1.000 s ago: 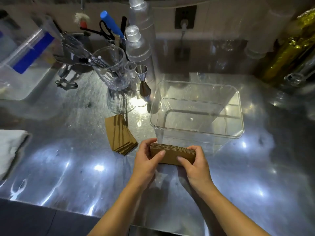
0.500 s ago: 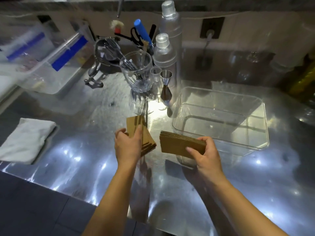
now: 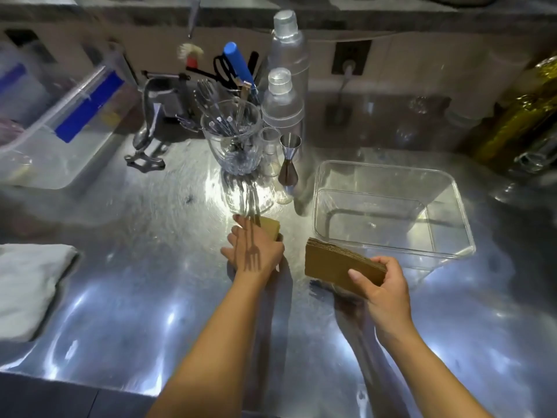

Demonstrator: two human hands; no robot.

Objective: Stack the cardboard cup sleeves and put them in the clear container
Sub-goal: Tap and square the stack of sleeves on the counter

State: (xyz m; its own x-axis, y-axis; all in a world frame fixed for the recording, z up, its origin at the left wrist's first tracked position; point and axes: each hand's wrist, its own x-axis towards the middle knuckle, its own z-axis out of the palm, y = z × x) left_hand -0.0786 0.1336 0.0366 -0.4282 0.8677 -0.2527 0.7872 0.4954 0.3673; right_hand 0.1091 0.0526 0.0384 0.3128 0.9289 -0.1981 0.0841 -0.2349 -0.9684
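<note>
Currently a stack of cardboard cup sleeves [image 3: 340, 263] is gripped by the right hand [image 3: 382, 285], above the steel counter [image 3: 126, 297], just before the clear container [image 3: 391, 206]. Remaining sleeves [image 3: 270, 228] are covered by the flattened left hand [image 3: 256, 251].

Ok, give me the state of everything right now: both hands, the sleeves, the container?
left hand: palm down on the loose sleeves, grip not visible
loose sleeves: on the counter, mostly hidden under the left hand
right hand: gripping the sleeve stack
sleeve stack: held above the counter, outside the container
clear container: open, lidless, empty
</note>
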